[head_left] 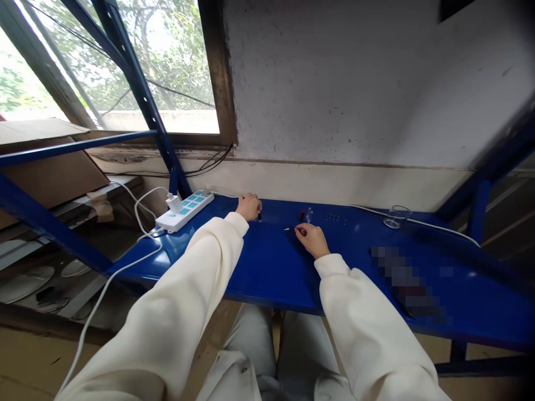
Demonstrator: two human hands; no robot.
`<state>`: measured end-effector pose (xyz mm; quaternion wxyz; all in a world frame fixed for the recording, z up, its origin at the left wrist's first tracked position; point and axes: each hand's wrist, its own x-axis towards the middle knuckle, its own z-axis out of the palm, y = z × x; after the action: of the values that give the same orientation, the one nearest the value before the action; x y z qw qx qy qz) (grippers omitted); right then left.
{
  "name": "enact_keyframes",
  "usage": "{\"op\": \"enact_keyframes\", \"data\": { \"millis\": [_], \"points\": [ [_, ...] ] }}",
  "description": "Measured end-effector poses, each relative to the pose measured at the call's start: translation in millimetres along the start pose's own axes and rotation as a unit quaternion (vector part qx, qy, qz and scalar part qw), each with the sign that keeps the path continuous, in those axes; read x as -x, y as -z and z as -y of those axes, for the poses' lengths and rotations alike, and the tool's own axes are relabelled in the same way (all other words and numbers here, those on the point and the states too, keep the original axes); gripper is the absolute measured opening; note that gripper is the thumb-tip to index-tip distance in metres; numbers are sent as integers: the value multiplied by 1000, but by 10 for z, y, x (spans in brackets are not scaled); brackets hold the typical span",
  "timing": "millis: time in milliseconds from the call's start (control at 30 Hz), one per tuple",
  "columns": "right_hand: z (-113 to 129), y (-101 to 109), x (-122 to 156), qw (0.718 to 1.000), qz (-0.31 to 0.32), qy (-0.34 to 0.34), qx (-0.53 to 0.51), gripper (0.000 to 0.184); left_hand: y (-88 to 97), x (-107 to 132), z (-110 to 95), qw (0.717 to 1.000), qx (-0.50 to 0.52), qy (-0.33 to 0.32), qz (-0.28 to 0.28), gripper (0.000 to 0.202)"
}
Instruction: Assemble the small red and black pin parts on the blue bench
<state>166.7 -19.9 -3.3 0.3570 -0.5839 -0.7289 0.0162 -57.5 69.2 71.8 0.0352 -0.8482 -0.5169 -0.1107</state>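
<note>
My left hand (249,206) is over the back of the blue table, its fingers curled around a small dark cylinder (259,216) that stands out below the fingertips. To the right, my right hand (311,239) is closed in a pinch just above the tabletop. A small dark reddish bit shows at its fingertips, too small to name. Just left of those fingertips is a tiny white pointed piece (286,229); whether it joins what I pinch, I cannot tell. Behind my right hand are a small red piece (302,214) and small clear tubes (309,215).
Several tiny pieces (335,218) lie right of the tubes. Farther right is a clear glass (396,217) near a white cable (443,229). A dark, pixelated object (407,284) lies at right. A white power strip (185,211) with a plug sits at left, beside blue shelf posts (144,94).
</note>
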Motion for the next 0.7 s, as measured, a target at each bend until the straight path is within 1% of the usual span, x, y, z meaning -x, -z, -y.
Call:
{"op": "enact_keyframes", "data": {
  "millis": [133, 300, 533, 700],
  "points": [
    [-14, -7, 2, 1000, -2, 0, -2, 23, -30, 14, 9, 1000, 1, 3, -12, 14],
    [-9, -2, 6, 1000, -5, -1, -6, 24, -28, 12, -7, 1000, 1, 10, -20, 12],
    [-21, -1, 4, 1000, -2, -13, -6, 23, -26, 2, -22, 1000, 5, 15, -19, 12],
    [-39, 0, 1, 1000, -3, -4, -4, 24, -33, -10, -24, 1000, 6, 17, -9, 11]
  ]
}}
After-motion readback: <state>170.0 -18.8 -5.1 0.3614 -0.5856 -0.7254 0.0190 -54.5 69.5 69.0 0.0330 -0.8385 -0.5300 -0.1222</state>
